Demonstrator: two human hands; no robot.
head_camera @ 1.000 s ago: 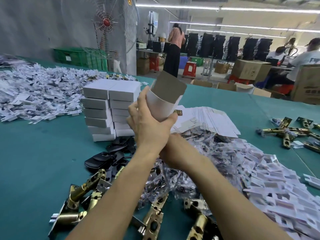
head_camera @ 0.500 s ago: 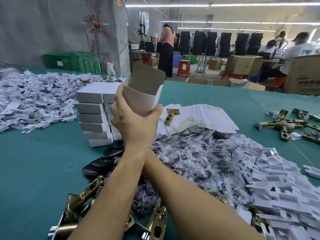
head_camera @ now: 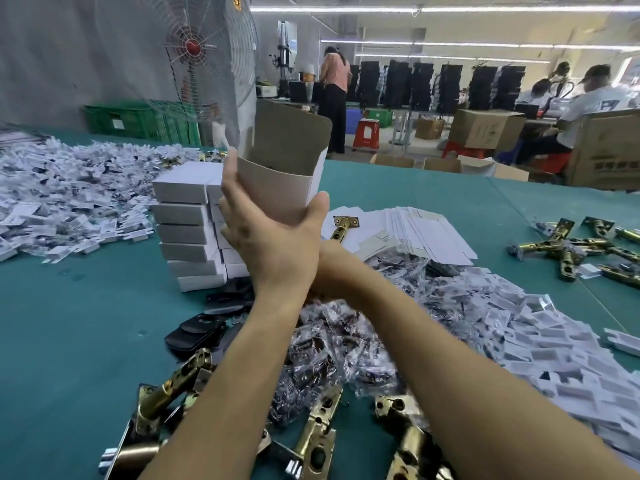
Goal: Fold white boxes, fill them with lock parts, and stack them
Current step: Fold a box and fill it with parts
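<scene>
Head view: left hand holds an open white box above the table

Head camera shows the left hand (head_camera: 270, 244) raised at the middle of the frame, its back to the lens; the thumb presses the right wall of the open white box (head_camera: 277, 192) and the fingers (head_camera: 230, 174) lie up its left wall, so the box is clamped between them; the box stands upright in the air, mouth upward, with its lid flap (head_camera: 291, 133) standing at twelve o'clock.

From five o'clock the right arm crosses under the left wrist; the right hand (head_camera: 334, 271) is mostly hidden behind it, and whether it holds anything cannot be told.

At nine o'clock of the grip, just behind the fingers, stands the stack of closed white boxes (head_camera: 187, 230), two columns touching; at three o'clock lies a fan of flat box blanks (head_camera: 426, 233) with one brass latch (head_camera: 343, 223) lying on their near edge.

At six o'clock a heap of bagged parts (head_camera: 346, 344) spreads beneath both forearms; black plates (head_camera: 197, 334) lie at seven o'clock, and more brass latches (head_camera: 318, 441) at the bottom edge.

White inserts are heaped at ten o'clock (head_camera: 69, 188); a loose group of latches (head_camera: 571, 244) lies at three o'clock, well apart; all rest on the green table (head_camera: 69, 341).
</scene>
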